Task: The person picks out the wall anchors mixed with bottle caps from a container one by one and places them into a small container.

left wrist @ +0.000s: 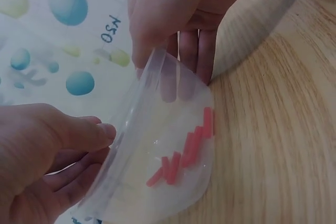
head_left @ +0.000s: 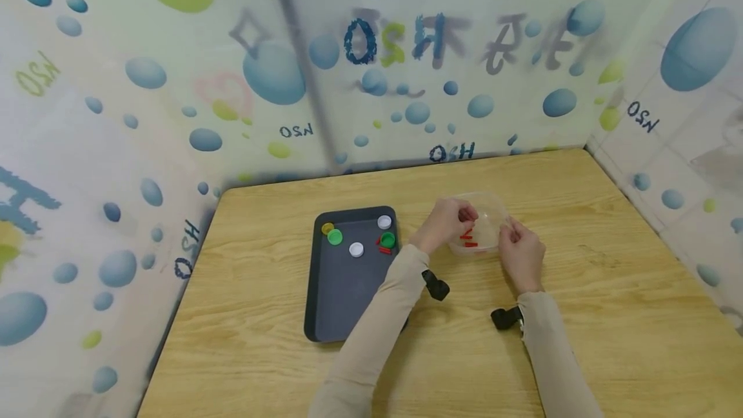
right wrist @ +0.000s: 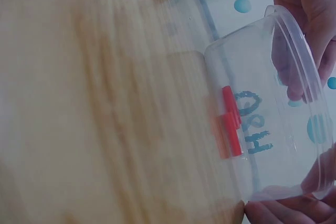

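Note:
A clear plastic container [head_left: 492,211] with a rounded outline stands on the table, several short red sticks [left wrist: 191,148] lying on its bottom. My right hand [head_left: 522,253] grips its rim on the right side, thumb and fingers on either side of the wall. Over the opening from the left comes my left hand [head_left: 447,219], its fingers loosely bent and pointing down toward the sticks. In the left wrist view nothing shows between the left thumb and fingers [left wrist: 79,135]. More red sticks [right wrist: 232,135] show through the wall in the right wrist view.
Left of the container lies a dark grey tray [head_left: 348,302]. It holds white caps [head_left: 356,249], a light green cap [head_left: 335,237], a yellow cap [head_left: 327,228], a darker green cap [head_left: 387,240] and a few red sticks [head_left: 385,251]. Patterned walls stand behind the wooden table [head_left: 609,315].

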Motion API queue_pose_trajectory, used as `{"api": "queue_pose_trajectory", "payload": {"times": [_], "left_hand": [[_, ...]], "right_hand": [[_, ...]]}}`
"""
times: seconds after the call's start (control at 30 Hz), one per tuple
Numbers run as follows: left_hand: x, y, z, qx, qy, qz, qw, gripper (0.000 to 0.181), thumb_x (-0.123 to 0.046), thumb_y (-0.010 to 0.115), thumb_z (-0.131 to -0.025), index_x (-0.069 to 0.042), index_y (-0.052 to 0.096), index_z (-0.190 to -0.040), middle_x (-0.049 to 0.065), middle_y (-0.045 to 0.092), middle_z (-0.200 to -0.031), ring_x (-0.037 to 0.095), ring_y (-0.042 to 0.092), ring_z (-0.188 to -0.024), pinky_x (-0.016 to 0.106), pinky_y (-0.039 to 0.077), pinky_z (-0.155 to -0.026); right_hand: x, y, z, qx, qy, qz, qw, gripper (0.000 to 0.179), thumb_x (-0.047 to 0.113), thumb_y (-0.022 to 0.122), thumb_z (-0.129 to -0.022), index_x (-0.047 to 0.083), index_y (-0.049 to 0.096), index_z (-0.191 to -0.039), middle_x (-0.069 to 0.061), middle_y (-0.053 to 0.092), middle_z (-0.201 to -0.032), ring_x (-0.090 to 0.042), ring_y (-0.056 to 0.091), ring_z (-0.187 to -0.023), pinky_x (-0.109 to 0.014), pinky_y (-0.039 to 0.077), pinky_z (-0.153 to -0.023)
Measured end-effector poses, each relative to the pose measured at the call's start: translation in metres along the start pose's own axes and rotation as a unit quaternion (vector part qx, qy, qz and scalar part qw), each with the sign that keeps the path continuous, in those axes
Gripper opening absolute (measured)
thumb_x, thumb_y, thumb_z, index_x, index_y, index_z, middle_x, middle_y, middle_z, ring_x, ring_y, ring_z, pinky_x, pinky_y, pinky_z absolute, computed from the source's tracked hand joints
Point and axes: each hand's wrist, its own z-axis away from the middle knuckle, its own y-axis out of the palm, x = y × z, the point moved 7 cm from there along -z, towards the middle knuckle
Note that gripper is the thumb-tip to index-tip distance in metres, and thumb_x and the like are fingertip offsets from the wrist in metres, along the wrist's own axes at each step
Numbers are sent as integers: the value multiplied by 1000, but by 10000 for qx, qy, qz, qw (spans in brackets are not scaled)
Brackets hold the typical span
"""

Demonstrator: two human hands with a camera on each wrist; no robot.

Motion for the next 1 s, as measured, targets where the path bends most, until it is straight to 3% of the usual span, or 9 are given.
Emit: {"api": "queue_pose_trajectory", "payload": {"times": [0.43, 0.7, 1.0], "left_hand": [[10, -40, 18, -266, -57, 18, 9996, 16, -11, 67, -98, -3, 74, -110, 4, 72, -100, 11, 64, -88, 16, 51, -77], [31, -64, 35, -546, -230, 185, 9981, 17, -11, 67, -98, -4, 73, -112, 3, 72, -100, 12, 65, -89, 21, 54, -77], [57, -91, 57, -819, -364, 129, 9959, 13, -13, 68, -98, -11, 74, -109, 3, 74, -103, 13, 68, -91, 23, 57, -79]], "right_hand": [[-2, -5, 0, 50, 213, 30, 9998, 40, 21, 54, -99, -2, 66, -130, -22, 74, -112, -15, 60, -77, -8, 36, -57], [0, -6, 1, 147, 245, 136, 9995, 40, 21, 53, -100, 0, 66, -132, -22, 74, -110, -12, 51, -65, -13, 36, -53], [3, -2, 2, 248, 263, 120, 9993, 41, 22, 52, -101, 1, 64, -134, -18, 71, -122, -13, 56, -72, -11, 36, -54]]}}
